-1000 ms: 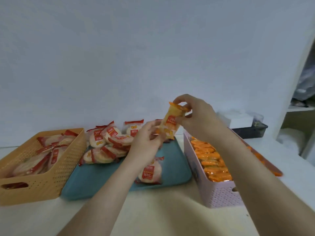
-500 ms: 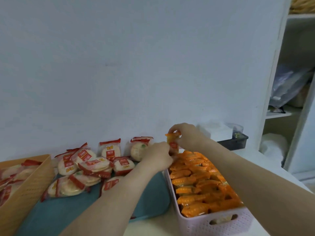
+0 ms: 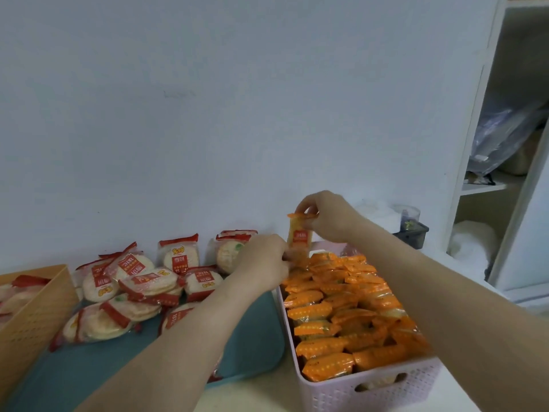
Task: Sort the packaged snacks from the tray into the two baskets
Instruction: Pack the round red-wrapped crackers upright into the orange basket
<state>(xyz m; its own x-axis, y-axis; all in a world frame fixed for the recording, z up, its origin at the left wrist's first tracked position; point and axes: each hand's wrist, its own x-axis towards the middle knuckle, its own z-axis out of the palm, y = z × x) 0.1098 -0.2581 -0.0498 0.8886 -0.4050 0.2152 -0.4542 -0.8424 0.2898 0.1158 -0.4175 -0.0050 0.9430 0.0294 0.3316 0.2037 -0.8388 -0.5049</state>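
Note:
An orange snack packet hangs upright over the far left corner of the pink basket. My right hand pinches its top edge and my left hand grips its bottom end. The pink basket is packed with several orange packets. On the teal tray lie several red-and-white rice cracker packets, mostly at its far left. The orange basket at the left edge holds more red-and-white packets.
The wall stands right behind the tray and baskets. A dark box with a white pad and a small clear cup sits behind the pink basket. A white shelf unit with bags rises at the right.
Both hands carried the orange packet from above the tray rightward to the far corner of the pink basket. The view swung right, cutting off most of the orange basket.

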